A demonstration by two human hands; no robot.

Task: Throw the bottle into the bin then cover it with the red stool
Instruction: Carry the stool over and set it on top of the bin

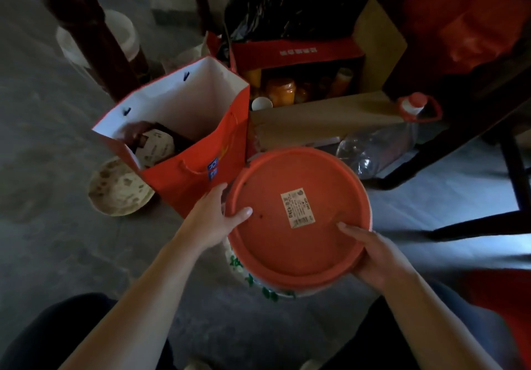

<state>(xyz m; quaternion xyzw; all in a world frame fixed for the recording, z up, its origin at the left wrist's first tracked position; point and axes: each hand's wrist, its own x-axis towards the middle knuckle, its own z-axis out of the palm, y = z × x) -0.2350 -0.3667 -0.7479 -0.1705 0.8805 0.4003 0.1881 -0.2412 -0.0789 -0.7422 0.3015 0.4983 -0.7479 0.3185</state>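
Note:
The round red stool (275, 243) lies flat over the bin, a paper label on its top face. Of the bin (258, 283) I see only a strip of white wall with green print below the stool's near edge; its inside is hidden. My left hand (218, 217) grips the stool's left rim with the thumb on top. My right hand (373, 251) grips the near right rim. A large clear plastic bottle with a red cap and handle (379, 145) lies on the floor behind the stool.
A red paper bag (201, 157) with items inside stands left of the stool. A cardboard box of jars (304, 88) and a black plastic bag (287, 1) are behind. A dirty bowl (120, 188) sits left. Dark furniture legs (514, 174) stand at the right.

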